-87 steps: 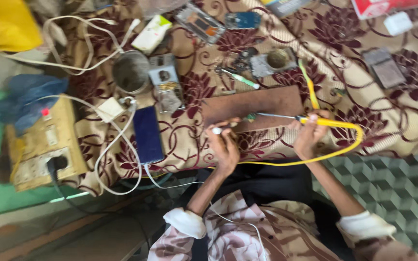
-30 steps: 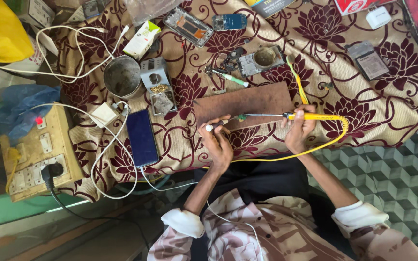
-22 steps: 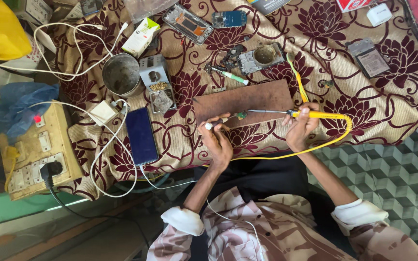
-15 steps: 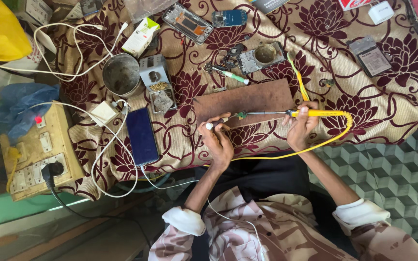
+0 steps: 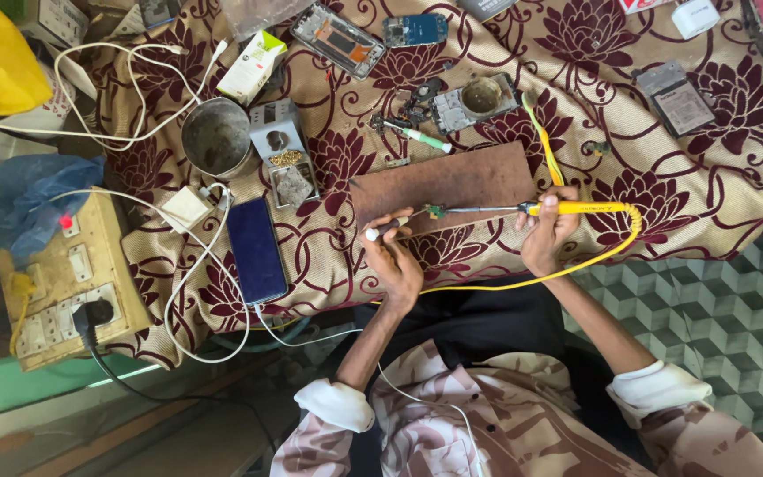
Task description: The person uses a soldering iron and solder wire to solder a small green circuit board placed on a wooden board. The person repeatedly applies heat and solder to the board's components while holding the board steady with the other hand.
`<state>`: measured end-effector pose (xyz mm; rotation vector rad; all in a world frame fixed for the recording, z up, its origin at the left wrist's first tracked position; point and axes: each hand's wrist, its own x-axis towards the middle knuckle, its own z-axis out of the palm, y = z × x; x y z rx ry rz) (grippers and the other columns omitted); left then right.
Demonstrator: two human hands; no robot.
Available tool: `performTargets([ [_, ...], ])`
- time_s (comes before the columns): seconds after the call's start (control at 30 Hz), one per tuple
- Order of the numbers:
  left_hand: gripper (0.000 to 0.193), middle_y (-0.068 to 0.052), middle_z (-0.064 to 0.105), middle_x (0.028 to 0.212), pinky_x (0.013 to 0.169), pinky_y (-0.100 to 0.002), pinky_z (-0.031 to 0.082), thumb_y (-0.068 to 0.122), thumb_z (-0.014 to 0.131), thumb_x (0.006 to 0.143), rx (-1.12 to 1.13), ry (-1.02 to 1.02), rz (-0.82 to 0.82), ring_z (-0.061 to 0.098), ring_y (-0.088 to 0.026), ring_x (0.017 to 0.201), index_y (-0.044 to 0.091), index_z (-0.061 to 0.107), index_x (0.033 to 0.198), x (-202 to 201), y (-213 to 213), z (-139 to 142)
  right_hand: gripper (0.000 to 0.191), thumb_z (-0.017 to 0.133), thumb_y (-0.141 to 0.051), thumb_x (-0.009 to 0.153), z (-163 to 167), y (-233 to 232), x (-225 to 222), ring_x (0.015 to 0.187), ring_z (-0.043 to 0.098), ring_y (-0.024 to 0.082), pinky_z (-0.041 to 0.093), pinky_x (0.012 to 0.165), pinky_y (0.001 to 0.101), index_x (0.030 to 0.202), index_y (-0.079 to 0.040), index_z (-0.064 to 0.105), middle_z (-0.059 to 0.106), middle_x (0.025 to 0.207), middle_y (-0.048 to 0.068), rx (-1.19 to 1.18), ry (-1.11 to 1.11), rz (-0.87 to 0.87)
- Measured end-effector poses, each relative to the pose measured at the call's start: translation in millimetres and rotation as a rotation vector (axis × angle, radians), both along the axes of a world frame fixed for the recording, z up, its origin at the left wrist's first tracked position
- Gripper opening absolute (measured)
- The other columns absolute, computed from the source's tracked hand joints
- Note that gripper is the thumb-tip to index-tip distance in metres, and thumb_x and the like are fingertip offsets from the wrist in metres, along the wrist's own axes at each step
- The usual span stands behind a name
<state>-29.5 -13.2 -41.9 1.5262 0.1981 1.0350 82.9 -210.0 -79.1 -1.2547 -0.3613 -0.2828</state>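
Observation:
My right hand grips the yellow handle of a soldering iron, its long metal tip pointing left over a brown wooden board. My left hand pinches a thin white-tipped tool whose other end meets the iron's tip at a tiny green part on the board's near edge. The iron's yellow cord loops round from the handle toward my lap.
A dark phone lies left of the board with a white cable. A wooden switchboard sits far left. A metal bowl, grey solder stand, phone parts, a green-handled screwdriver and a battery lie on the floral cloth.
Both hands stay on the iron and the thin tool at the board's edge; only the view has shifted slightly.

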Motion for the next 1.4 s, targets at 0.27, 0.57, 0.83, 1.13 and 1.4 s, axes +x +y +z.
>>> performTargets([
  [0.27,0.015,-0.019,0.071,0.113,0.086,-0.032,0.051,-0.007,0.039,0.106,0.165,0.051,0.076,0.068,-0.022,0.096,0.0,0.046,0.118,-4,0,7,0.026,0.049,-0.029,0.116,-1,0,-2,0.06,0.048,0.009,0.044,0.054,0.0253,0.108,-0.005,0.043,0.044,0.08,0.002,0.049,-0.002,0.036],
  [0.57,0.027,-0.015,0.073,0.111,0.096,-0.037,0.043,-0.016,0.04,0.095,0.342,0.042,0.116,0.064,-0.023,0.1,0.002,0.05,0.112,0,2,12,0.024,0.047,-0.029,0.115,3,-4,-1,0.055,0.049,0.01,0.036,0.047,0.0206,0.108,-0.007,0.043,0.047,0.073,0.002,-0.016,0.013,0.029],
  [0.83,0.025,-0.01,0.075,0.111,0.098,-0.039,0.035,-0.015,0.045,0.096,0.421,0.068,0.19,0.061,-0.02,0.097,0.005,0.051,0.11,-3,1,20,0.022,0.047,-0.029,0.116,0,-8,0,0.058,0.047,0.01,0.037,0.052,0.0227,0.109,-0.008,0.042,0.043,0.079,0.002,0.055,0.057,0.063],
  [1.13,0.018,-0.01,0.073,0.11,0.095,-0.04,0.038,-0.01,0.048,0.096,0.38,0.128,0.193,0.06,-0.025,0.097,0.003,0.054,0.108,-3,-1,14,0.02,0.05,-0.024,0.115,0,-7,-2,0.062,0.047,0.009,0.041,0.055,0.0229,0.11,-0.006,0.042,0.047,0.082,0.003,0.018,-0.019,0.041],
  [1.4,0.012,-0.009,0.074,0.109,0.089,-0.039,0.036,-0.004,0.052,0.101,0.457,0.106,0.197,0.056,-0.022,0.091,0.004,0.057,0.109,-4,1,10,0.019,0.05,-0.02,0.113,8,-8,-7,0.055,0.043,0.007,0.037,0.049,0.0231,0.104,-0.004,0.045,0.046,0.07,-0.001,-0.219,-0.251,-0.119],
])
